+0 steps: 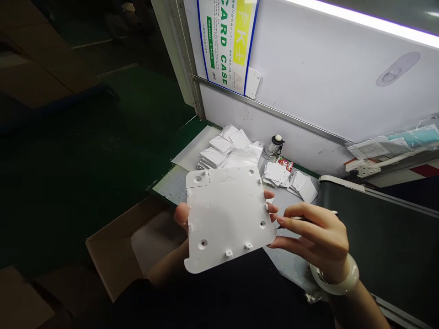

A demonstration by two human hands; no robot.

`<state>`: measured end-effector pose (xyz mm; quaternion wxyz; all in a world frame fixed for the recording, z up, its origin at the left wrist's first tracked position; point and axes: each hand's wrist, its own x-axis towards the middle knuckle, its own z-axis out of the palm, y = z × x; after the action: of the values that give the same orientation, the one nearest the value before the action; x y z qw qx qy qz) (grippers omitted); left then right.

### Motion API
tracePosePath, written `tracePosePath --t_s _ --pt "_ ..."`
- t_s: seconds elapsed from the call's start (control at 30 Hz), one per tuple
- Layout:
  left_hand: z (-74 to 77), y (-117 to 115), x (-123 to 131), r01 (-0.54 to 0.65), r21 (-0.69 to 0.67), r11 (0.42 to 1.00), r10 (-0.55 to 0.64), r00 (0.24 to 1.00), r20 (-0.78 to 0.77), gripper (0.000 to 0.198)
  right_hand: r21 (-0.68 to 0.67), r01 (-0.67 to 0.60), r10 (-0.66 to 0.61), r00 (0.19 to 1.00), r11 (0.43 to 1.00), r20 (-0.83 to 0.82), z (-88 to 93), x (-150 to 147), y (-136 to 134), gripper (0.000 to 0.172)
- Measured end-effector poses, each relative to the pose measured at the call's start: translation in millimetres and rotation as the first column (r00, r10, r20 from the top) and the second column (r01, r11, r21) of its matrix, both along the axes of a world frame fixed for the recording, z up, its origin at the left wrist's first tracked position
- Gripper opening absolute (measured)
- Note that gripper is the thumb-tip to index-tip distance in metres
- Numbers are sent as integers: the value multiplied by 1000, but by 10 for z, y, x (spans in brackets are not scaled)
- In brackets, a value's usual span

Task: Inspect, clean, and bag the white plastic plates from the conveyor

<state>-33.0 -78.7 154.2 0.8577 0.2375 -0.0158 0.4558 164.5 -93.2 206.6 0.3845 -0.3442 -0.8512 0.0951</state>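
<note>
A white plastic cover plate [226,205], with rounded corners, screw holes and small clips along its edges, is held up before me with its clipped inner side in view. My left hand [182,214] grips it from behind, thumb on the left edge and fingertips showing past the right edge. Most of that palm is hidden by the plate. At the lower right corner, my right hand [317,230] is closed with its fingertips at or very near the edge. A thin stick-like tool [299,218] passes between its fingers; its kind cannot be made out.
Stacked white covers [219,151] and smaller white plates [277,173] lie on the bench beside a small clear bottle [273,146]. An open cardboard box [113,251] stands lower left. A dark conveyor belt [387,237] runs at right; a white partition [308,68] rises behind.
</note>
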Motion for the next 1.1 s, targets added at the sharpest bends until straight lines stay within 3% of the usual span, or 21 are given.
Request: tracePosePath --t_s 0.2,0.67,0.97,1.1 --pt "-42 17 -20 92 54 994 -94 994 51 116 -14 -12 12 1000 1000 -8 1 0 0 21" --pt "98 -61 41 2 -79 997 6 996 92 100 -24 -15 15 1000 1000 -10 -46 -3 -19 19" --pt "92 -21 -25 101 -10 995 -99 987 123 102 -16 -15 15 1000 1000 -13 -81 -14 -26 25" --pt "113 -30 -24 118 -80 990 -108 987 119 104 -6 -17 17 1000 1000 -17 -75 -29 -24 22"
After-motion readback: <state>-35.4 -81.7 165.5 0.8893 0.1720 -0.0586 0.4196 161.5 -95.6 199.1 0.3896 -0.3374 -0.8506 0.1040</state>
